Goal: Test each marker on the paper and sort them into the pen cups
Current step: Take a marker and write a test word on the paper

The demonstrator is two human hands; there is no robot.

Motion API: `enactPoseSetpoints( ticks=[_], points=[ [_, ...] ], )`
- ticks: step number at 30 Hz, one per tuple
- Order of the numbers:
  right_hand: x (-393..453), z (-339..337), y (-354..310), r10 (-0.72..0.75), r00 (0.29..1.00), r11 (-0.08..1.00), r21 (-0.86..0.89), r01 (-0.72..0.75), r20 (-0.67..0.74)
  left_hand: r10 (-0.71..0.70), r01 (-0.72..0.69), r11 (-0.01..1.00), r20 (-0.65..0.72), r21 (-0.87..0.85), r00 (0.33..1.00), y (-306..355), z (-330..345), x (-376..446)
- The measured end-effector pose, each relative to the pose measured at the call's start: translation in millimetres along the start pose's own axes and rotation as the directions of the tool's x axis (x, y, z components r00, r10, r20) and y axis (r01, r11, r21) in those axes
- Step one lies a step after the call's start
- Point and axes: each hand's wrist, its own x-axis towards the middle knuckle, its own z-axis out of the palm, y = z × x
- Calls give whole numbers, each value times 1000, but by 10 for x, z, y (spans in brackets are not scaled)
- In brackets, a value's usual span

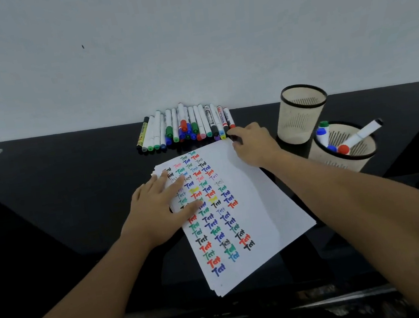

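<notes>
From the head view, the left hand (160, 206) lies flat with straight fingers on the left part of the white stack of paper sheets (258, 206), which is covered in columns of coloured "Test" scribbles and sits skewed on the glossy black table (61, 206). The right hand (250, 143) reaches to the right end of the row of white-barrelled markers with coloured caps (185, 127) lined along the far edge against the wall; its fingertips are hidden, so I cannot tell whether it has pinched one yet. To the right stand two beige mesh pen cups: the far cup (301, 113) looks empty, the near cup (344, 148) holds several markers. The markers are packed touching, some stacked, so pulling one could roll its neighbours. Free space on the sheet is only at the right, and new marks could overlap old ones. The cups stand close together, so a marker could land in the wrong one.
</notes>
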Motion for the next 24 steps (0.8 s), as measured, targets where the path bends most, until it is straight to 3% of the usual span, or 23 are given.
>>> enactPoseSetpoints(
  ticks=[19, 24],
  points=[
    [124, 143, 132, -77, 985, 993, -98, 62, -157, -21, 21, 1000, -11, -13, 1000, 16, -9, -20],
    [111, 113, 158, -66, 990, 991, -125, 50, -125, -15, 14, 1000, -23, -27, 1000, 16, -11, -14]
  ],
)
